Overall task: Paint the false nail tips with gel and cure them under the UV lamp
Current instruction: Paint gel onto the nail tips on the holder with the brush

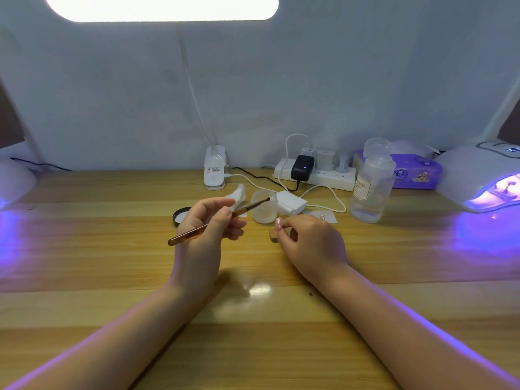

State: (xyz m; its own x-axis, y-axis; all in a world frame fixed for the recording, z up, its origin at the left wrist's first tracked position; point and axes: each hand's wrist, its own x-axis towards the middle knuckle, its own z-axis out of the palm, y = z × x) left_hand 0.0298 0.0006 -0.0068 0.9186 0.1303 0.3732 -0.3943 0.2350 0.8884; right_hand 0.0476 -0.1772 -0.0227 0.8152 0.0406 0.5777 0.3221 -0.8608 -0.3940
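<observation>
While your left hand (pixel 209 220) pinches the brush (pixel 216 220), its tip at the frosted jar (pixel 264 206), and your right hand (pixel 306 240) grips the wooden stand (pixel 274 237) carrying a false nail tip (pixel 278 222) (just right of the jar), a careless sweep could tip the jar.

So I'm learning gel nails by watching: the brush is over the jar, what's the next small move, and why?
Probably bring the brush across to the nail tip and start painting. The left hand holds the brush with its bristles at the rim of the open jar, while the right hand holds the tip up on a small block, ready.
</observation>
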